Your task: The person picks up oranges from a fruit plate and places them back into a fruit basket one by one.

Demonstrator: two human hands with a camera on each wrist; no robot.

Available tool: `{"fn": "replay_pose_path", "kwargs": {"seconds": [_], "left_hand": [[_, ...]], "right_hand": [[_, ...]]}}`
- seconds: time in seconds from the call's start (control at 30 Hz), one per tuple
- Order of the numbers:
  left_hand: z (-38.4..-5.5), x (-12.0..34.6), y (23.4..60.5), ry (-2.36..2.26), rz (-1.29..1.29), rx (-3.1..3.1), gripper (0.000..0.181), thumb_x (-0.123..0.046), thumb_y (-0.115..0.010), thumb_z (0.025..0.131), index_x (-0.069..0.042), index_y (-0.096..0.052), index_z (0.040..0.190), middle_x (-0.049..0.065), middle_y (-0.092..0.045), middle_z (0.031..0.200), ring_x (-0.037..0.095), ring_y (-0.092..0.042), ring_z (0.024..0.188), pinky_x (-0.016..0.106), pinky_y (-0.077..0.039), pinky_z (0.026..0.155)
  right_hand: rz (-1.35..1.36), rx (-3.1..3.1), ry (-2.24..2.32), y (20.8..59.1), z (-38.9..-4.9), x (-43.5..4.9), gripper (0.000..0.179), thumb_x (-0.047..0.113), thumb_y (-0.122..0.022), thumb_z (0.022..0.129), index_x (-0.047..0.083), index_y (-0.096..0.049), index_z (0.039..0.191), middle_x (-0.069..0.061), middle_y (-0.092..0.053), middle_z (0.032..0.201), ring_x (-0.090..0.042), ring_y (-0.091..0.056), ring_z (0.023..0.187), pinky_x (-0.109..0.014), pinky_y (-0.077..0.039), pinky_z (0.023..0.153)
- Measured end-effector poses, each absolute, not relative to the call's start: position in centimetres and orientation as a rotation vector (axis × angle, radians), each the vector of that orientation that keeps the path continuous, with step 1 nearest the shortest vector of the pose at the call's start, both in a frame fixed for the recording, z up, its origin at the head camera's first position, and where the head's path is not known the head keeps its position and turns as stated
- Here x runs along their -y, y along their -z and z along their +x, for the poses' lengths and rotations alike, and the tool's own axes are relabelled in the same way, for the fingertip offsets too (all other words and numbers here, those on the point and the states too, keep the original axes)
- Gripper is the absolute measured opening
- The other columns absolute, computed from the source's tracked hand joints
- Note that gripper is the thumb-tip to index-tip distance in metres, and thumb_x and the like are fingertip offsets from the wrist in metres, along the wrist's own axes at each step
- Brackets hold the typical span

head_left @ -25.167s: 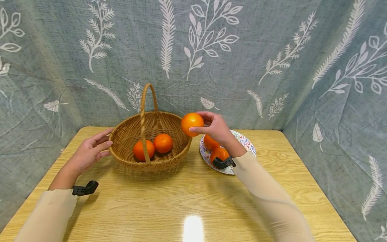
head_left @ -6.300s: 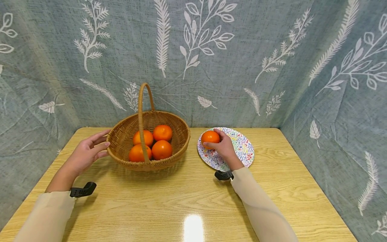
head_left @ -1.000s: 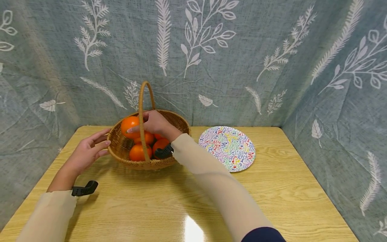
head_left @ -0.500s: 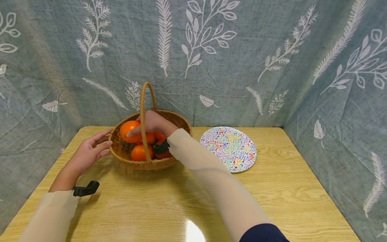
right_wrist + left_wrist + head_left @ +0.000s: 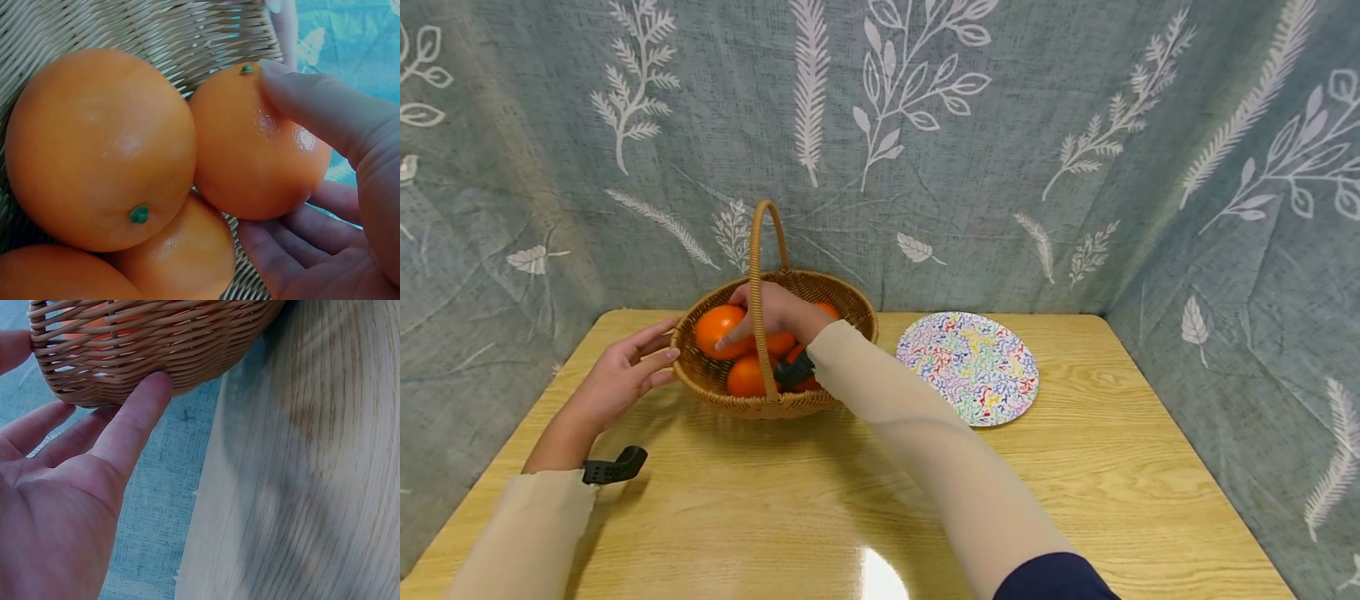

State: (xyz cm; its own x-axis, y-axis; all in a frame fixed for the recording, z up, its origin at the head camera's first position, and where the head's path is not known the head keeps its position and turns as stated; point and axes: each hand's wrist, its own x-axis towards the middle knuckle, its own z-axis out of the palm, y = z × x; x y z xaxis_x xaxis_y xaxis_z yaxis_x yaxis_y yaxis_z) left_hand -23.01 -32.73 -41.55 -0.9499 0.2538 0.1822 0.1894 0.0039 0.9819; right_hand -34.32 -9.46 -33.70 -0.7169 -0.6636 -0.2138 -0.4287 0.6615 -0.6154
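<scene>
A wicker basket with a tall arched handle stands at the back left of the table. My right hand reaches under the handle into it and holds an orange at the basket's left side, thumb on one side and fingers on the other. In the right wrist view the held orange touches a bigger-looking orange beside it. Several oranges lie in the basket, partly hidden by my right hand and sleeve. My left hand touches the basket's left side from outside, fingers extended; its thumb lies against the weave.
A round plate with a colourful squiggle pattern lies right of the basket, its lower left edge behind my right sleeve. The wooden table is bounded by a grey-blue leaf-patterned cloth at the back and sides.
Over the earlier frames, oranges went from the plate into the basket. In the last second my right hand has lowered the held orange deeper into the basket's left side. My left hand stays put.
</scene>
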Motion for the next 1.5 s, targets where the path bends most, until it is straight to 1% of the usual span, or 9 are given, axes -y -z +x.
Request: {"fn": "replay_pose_path", "kwargs": {"seconds": [0.23,0.47,0.73,0.87,1.0,1.13,1.23,1.33,1.5], "left_hand": [[-23.0,32.8,41.7,-2.124,0.496,-2.190,0.064,-0.005,-0.048,0.108,0.004,-0.014,0.162,-0.012,-0.054,0.134,-0.003,-0.064,0.116,0.018,-0.060,0.088],[-23.3,32.8,41.9,-2.136,0.499,-2.168,0.064,-0.004,-0.048,0.108,0.005,-0.014,0.162,-0.010,-0.054,0.134,-0.002,-0.064,0.116,0.018,-0.060,0.088],[-23.5,32.6,41.9,-2.119,0.496,-2.185,0.065,-0.005,-0.048,0.108,0.005,-0.014,0.162,-0.010,-0.053,0.134,-0.003,-0.064,0.115,0.018,-0.060,0.088],[-23.6,32.6,42.0,-2.108,0.490,-2.194,0.065,-0.006,-0.049,0.108,0.004,-0.013,0.163,-0.009,-0.052,0.134,-0.003,-0.065,0.115,0.018,-0.060,0.088],[-23.6,32.8,42.0,-2.082,0.463,-2.220,0.066,-0.007,-0.049,0.109,0.003,-0.013,0.163,-0.010,-0.052,0.134,-0.004,-0.065,0.114,0.017,-0.060,0.088],[-23.4,32.9,41.7,-2.032,0.424,-2.279,0.067,-0.011,-0.051,0.109,0.002,-0.014,0.163,-0.011,-0.051,0.132,-0.005,-0.065,0.113,0.016,-0.060,0.088],[-23.1,32.9,41.4,-1.940,0.386,-2.385,0.067,-0.015,-0.051,0.109,0.002,-0.016,0.163,0.000,-0.050,0.137,-0.008,-0.063,0.111,0.015,-0.059,0.087],[-23.2,32.6,41.0,-1.820,0.364,-2.486,0.067,-0.021,-0.050,0.110,0.002,-0.016,0.163,0.021,-0.043,0.147,-0.012,-0.061,0.110,0.015,-0.059,0.088],[-23.6,32.1,40.6,-1.688,0.346,-2.548,0.069,-0.032,-0.043,0.112,0.002,-0.012,0.164,0.039,-0.032,0.154,-0.017,-0.058,0.105,0.016,-0.059,0.089]], "right_hand": [[-0.965,-2.501,0.598,33.8,-34.2,9.7,0.069,0.047,-0.081,0.087,0.013,-0.057,0.142,0.003,-0.064,0.122,-0.010,-0.063,0.104,-0.018,-0.054,0.081],[-0.972,-2.396,0.524,33.7,-34.1,10.0,0.042,0.036,-0.076,0.094,0.012,-0.063,0.126,0.003,-0.065,0.112,-0.012,-0.063,0.098,-0.021,-0.054,0.078],[-1.037,-2.370,0.524,33.5,-34.2,9.1,0.035,0.034,-0.074,0.096,0.010,-0.064,0.119,-0.001,-0.067,0.104,-0.015,-0.060,0.088,-0.023,-0.051,0.072],[-1.045,-2.395,0.543,33.3,-34.1,8.3,0.051,0.035,-0.075,0.095,0.008,-0.060,0.136,-0.006,-0.065,0.129,-0.017,-0.062,0.113,-0.024,-0.053,0.089],[-1.012,-2.419,0.574,33.0,-33.9,7.6,0.072,0.039,-0.076,0.094,0.010,-0.047,0.153,-0.002,-0.051,0.154,-0.016,-0.048,0.143,-0.023,-0.045,0.112],[-1.092,-2.412,0.529,32.8,-33.6,7.0,0.065,0.042,-0.072,0.096,0.009,-0.052,0.149,-0.005,-0.058,0.146,-0.018,-0.054,0.133,-0.023,-0.048,0.105],[-1.145,-2.392,0.552,32.6,-33.3,6.2,0.059,0.042,-0.071,0.097,0.009,-0.057,0.144,-0.006,-0.060,0.144,-0.018,-0.057,0.129,-0.024,-0.050,0.102],[-1.144,-2.356,0.664,32.5,-33.2,4.7,0.053,0.038,-0.071,0.098,0.008,-0.059,0.140,-0.008,-0.059,0.145,-0.019,-0.058,0.133,-0.025,-0.050,0.107],[-1.127,-2.353,0.835,32.2,-32.9,0.9,0.057,0.033,-0.066,0.102,0.011,-0.049,0.151,-0.007,-0.050,0.156,-0.020,-0.050,0.143,-0.030,-0.045,0.117]]}}
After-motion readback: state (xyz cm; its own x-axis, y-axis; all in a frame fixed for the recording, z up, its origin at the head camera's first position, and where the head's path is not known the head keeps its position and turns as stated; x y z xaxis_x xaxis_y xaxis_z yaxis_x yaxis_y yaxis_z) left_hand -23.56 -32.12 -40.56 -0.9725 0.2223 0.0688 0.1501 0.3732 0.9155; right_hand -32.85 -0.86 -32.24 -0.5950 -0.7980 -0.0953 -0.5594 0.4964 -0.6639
